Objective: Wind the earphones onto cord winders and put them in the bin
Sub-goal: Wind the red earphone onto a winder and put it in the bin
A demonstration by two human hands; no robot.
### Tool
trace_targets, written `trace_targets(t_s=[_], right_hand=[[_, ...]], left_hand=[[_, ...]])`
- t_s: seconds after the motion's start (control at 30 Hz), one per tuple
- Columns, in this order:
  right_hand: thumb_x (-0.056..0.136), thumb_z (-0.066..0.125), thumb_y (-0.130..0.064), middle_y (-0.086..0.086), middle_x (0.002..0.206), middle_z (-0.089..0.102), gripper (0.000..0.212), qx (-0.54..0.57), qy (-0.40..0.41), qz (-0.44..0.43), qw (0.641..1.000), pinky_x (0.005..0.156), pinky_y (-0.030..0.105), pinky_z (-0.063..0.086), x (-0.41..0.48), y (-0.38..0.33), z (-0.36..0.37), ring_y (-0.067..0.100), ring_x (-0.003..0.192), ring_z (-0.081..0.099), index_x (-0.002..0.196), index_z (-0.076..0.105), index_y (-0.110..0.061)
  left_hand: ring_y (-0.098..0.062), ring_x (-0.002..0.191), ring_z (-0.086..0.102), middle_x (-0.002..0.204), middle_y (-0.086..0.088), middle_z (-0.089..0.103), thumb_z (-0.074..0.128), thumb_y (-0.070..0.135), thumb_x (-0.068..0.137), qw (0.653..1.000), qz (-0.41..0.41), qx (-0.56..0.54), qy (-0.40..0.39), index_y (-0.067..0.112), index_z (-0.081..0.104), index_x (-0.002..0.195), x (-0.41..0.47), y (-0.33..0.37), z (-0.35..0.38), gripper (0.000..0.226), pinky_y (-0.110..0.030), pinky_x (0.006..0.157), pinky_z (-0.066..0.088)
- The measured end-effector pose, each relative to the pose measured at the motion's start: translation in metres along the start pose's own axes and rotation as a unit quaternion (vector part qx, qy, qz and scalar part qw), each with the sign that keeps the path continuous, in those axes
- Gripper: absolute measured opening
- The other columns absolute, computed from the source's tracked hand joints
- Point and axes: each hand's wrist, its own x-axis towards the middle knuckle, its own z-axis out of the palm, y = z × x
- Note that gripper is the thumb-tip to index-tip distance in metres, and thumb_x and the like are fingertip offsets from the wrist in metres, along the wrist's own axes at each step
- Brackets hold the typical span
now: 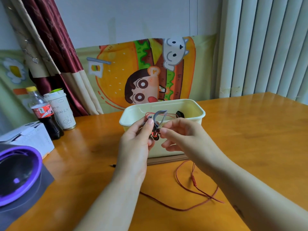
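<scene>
My left hand (136,139) grips a grey cord winder (158,116) in front of the cream bin (191,114). The red-and-black earbuds (155,135) hang between my hands, under the winder. My right hand (180,135) pinches at the winder and the thin red cord beside the earbuds. The red earphone cord (195,182) trails from under my right wrist in loops across the wooden table (250,139), and its plug (113,165) lies left of my left wrist. A dark object (180,114), partly hidden, lies inside the bin.
At the left stand a cola bottle (44,114), a paper cup (62,112), a white box (30,139) and a purple-rimmed round device (18,174). A cartoon cloth hangs behind the bin, with curtains at the back left and a radiator at the right.
</scene>
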Motion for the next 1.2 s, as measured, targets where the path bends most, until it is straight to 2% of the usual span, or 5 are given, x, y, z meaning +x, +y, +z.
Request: trace_targets(t_s=[0.23, 0.33, 0.63, 0.9, 1.2], right_hand=[[0.078, 0.074, -0.035, -0.015, 0.1, 0.051, 0.029, -0.192, 0.045, -0.183, 0.963, 0.068, 0.021, 0.053, -0.008, 0.005, 0.013, 0.009, 0.084, 0.059, 0.092, 0.05, -0.033], [0.079, 0.074, -0.031, -0.019, 0.101, 0.052, 0.031, -0.191, 0.062, -0.215, 0.956, 0.07, 0.022, 0.055, -0.007, 0.006, 0.015, 0.007, 0.086, 0.06, 0.098, 0.051, -0.037], [0.079, 0.075, -0.015, -0.014, 0.098, 0.057, 0.03, -0.226, 0.081, -0.271, 0.932, 0.071, 0.024, 0.054, -0.004, 0.012, 0.011, 0.009, 0.082, 0.062, 0.099, 0.056, -0.027], [0.08, 0.073, -0.008, -0.009, 0.094, 0.065, 0.024, -0.186, 0.105, -0.275, 0.938, 0.075, 0.009, 0.05, -0.001, 0.016, 0.006, -0.001, 0.085, 0.065, 0.102, 0.067, -0.014], [0.081, 0.07, -0.008, -0.007, 0.1, 0.065, 0.028, -0.202, 0.105, -0.275, 0.934, 0.08, 0.009, 0.05, 0.003, 0.015, 0.0, 0.001, 0.094, 0.062, 0.109, 0.069, -0.014]], left_hand=[[-0.01, 0.096, 0.067, 0.104, 0.006, 0.075, 0.059, 0.03, 0.094, 1.0, 0.017, -0.014, 0.021, 0.028, 0.071, 0.109, -0.003, 0.004, 0.004, 0.019, -0.018, 0.066, 0.049], [-0.009, 0.088, 0.066, 0.101, 0.005, 0.075, 0.059, 0.029, 0.094, 0.999, 0.002, -0.033, 0.03, 0.028, 0.072, 0.108, -0.005, 0.005, 0.006, 0.019, -0.013, 0.058, 0.049], [-0.008, 0.079, 0.065, 0.095, 0.005, 0.076, 0.06, 0.028, 0.094, 0.999, -0.018, -0.037, 0.032, 0.028, 0.074, 0.101, -0.01, 0.005, 0.011, 0.016, -0.018, 0.063, 0.049], [-0.004, 0.048, 0.048, 0.086, -0.002, 0.071, 0.061, 0.027, 0.094, 0.979, -0.122, -0.163, 0.008, 0.012, 0.071, 0.108, -0.01, 0.015, 0.012, 0.023, -0.02, 0.057, 0.053], [-0.015, 0.094, 0.061, 0.097, 0.0, 0.073, 0.061, 0.026, 0.092, 0.987, -0.132, -0.097, 0.001, 0.021, 0.072, 0.107, -0.014, 0.013, 0.013, 0.019, -0.03, 0.072, 0.049]])
